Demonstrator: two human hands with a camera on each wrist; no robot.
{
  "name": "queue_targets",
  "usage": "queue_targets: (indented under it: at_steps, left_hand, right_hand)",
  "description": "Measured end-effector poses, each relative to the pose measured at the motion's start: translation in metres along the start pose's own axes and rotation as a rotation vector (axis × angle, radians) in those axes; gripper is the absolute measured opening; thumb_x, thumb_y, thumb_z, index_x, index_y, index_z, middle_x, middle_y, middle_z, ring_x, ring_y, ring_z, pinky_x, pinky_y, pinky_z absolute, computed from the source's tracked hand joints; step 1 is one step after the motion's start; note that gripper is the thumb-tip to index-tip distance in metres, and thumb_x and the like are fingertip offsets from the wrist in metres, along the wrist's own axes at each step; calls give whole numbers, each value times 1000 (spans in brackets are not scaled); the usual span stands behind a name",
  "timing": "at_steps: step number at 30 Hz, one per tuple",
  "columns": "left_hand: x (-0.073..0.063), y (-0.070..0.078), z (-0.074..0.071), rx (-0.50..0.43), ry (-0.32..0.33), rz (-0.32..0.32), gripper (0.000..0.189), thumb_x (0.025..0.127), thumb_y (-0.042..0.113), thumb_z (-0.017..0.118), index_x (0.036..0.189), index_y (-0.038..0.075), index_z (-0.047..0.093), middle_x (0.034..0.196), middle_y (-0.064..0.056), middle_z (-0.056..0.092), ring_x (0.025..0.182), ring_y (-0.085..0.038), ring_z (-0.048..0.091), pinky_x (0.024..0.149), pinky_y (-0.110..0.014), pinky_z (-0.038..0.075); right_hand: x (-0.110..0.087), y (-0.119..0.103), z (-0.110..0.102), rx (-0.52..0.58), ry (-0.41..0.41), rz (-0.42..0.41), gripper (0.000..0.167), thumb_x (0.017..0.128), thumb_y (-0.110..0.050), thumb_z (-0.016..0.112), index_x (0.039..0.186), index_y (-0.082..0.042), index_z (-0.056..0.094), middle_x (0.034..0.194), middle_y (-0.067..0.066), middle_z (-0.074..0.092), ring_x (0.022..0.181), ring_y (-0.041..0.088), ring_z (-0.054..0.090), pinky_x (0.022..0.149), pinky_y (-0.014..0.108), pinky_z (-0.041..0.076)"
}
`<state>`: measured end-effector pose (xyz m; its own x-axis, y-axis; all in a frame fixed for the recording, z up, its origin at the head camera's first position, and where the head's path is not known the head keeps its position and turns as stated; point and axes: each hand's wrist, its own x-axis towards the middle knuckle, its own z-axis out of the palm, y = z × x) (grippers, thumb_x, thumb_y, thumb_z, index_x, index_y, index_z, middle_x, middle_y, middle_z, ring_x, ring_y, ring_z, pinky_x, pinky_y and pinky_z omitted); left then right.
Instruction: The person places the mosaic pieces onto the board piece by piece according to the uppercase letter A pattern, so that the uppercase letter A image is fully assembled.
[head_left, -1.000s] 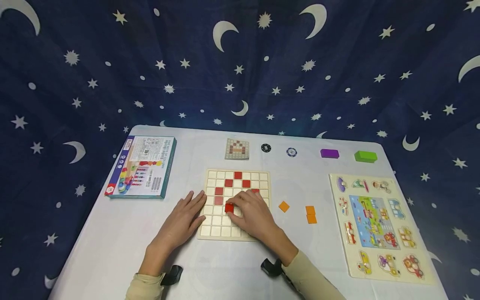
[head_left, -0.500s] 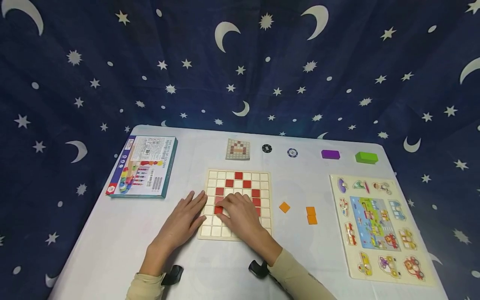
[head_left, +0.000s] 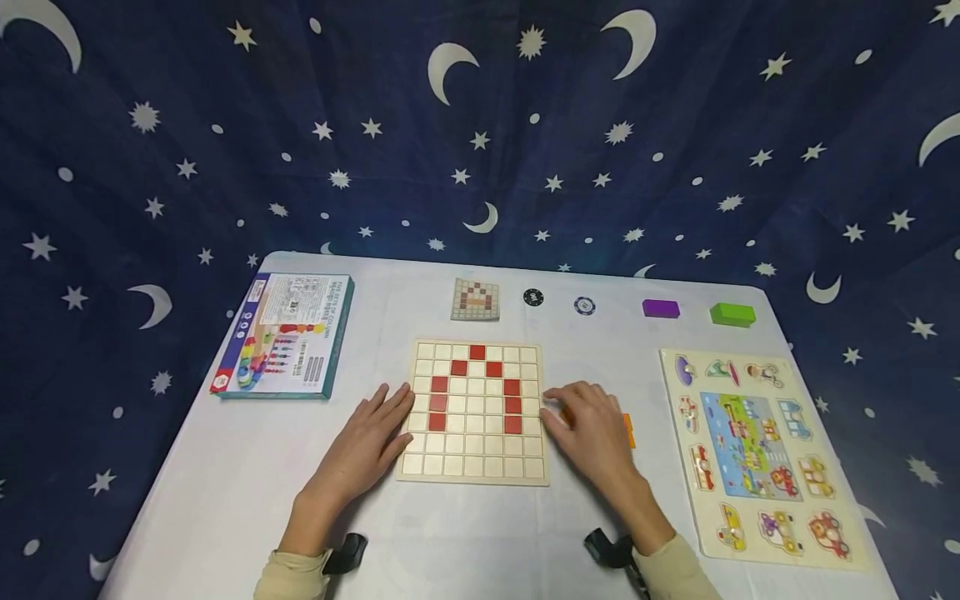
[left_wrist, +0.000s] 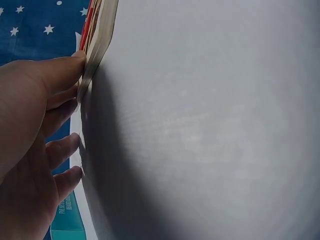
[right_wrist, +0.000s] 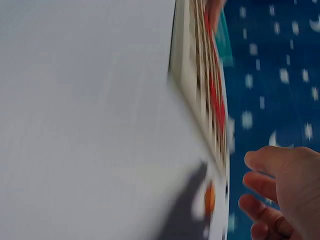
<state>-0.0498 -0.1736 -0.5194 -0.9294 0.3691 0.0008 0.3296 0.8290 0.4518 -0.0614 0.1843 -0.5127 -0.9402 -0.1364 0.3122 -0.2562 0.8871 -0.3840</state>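
A pale wooden grid board (head_left: 472, 465) lies mid-table, with red square tiles (head_left: 512, 405) in its cells forming an arch. My left hand (head_left: 365, 440) rests at the board's left edge, fingers extended and touching the rim. Right of the board, my right hand (head_left: 592, 433) hovers over an orange square tile (head_left: 567, 415), thumb and fingers parted. The hand partly hides that tile. More orange tiles (head_left: 630, 431) show just past the hand's far side. In the right wrist view, the right hand (right_wrist: 277, 192) holds nothing and an orange tile (right_wrist: 209, 199) lies on the cloth near it.
Behind the board lie a small pattern card (head_left: 475, 300), a black chip (head_left: 533, 297) and a blue-white chip (head_left: 585, 306). Purple (head_left: 661, 309) and green blocks (head_left: 732, 314) stand back right. A boxed set (head_left: 285, 333) lies left, a vehicle puzzle board (head_left: 750, 517) right.
My right hand has set a red tile in the lower left of the arch, let go, and moved right to the orange tiles. The left hand has stayed at the board's edge.
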Motion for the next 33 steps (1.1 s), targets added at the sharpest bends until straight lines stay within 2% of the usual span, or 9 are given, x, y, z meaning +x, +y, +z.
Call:
queue_targets:
  at_steps: [4, 6, 9, 12, 18, 25, 29, 33]
  left_hand:
    - [0, -2, -1, 10, 3, 5, 64, 104, 27, 70, 161, 8, 48, 171, -9, 44, 161, -43, 34, 129, -65, 32]
    - [-1, -2, -2, 15, 8, 7, 64, 104, 27, 70, 161, 8, 48, 171, -9, 44, 161, -43, 34, 129, -65, 33]
    - [-1, -3, -2, 14, 15, 3, 64, 103, 26, 71, 160, 7, 49, 170, -10, 44, 161, -43, 35, 129, -65, 33]
    - [-2, -3, -2, 4, 18, 2, 63, 103, 26, 71, 160, 7, 49, 170, -10, 45, 161, -44, 34, 129, -66, 33]
    - [-2, -2, -2, -4, 18, 1, 63, 103, 26, 71, 160, 7, 49, 170, -10, 45, 161, -44, 34, 129, -66, 32]
    - [0, -2, -1, -3, 15, 13, 63, 104, 27, 70, 160, 6, 49, 170, -10, 44, 161, -43, 34, 129, -66, 32]
    - [0, -3, 0, 3, 11, 14, 63, 104, 27, 70, 160, 6, 49, 170, -10, 44, 161, -43, 34, 129, -66, 32]
    - [1, -2, 2, 1, 8, 16, 63, 104, 27, 70, 159, 6, 50, 169, -10, 45, 161, -43, 35, 129, -65, 32]
  right_hand:
    - [-16, 43, -24, -110, 74, 137, 35, 84, -32, 89, 108, -8, 81, 102, 15, 76, 90, 37, 67, 71, 45, 44]
    - [-23, 57, -32, -153, 79, 189, 40, 82, -35, 90, 107, -6, 80, 99, 18, 75, 87, 38, 66, 70, 45, 42]
    - [-28, 67, -38, -189, 60, 211, 42, 80, -37, 91, 103, -3, 81, 92, 18, 74, 82, 37, 66, 67, 44, 40]
    - [-29, 69, -39, -194, 40, 201, 37, 80, -33, 91, 101, -3, 82, 89, 17, 75, 81, 37, 69, 67, 44, 41]
    - [-26, 67, -38, -139, -31, 204, 32, 82, -20, 88, 111, -6, 82, 104, 19, 80, 97, 42, 74, 75, 51, 48]
    - [-27, 69, -42, -103, -52, 226, 31, 81, -18, 91, 109, -7, 83, 107, 17, 80, 102, 42, 73, 77, 52, 48]
    - [-23, 69, -40, -98, -53, 189, 29, 82, -20, 90, 108, -8, 83, 104, 15, 80, 99, 39, 73, 76, 51, 48]
    - [-15, 59, -31, -94, -45, 130, 29, 82, -22, 90, 107, -9, 83, 102, 13, 80, 95, 36, 73, 74, 47, 47]
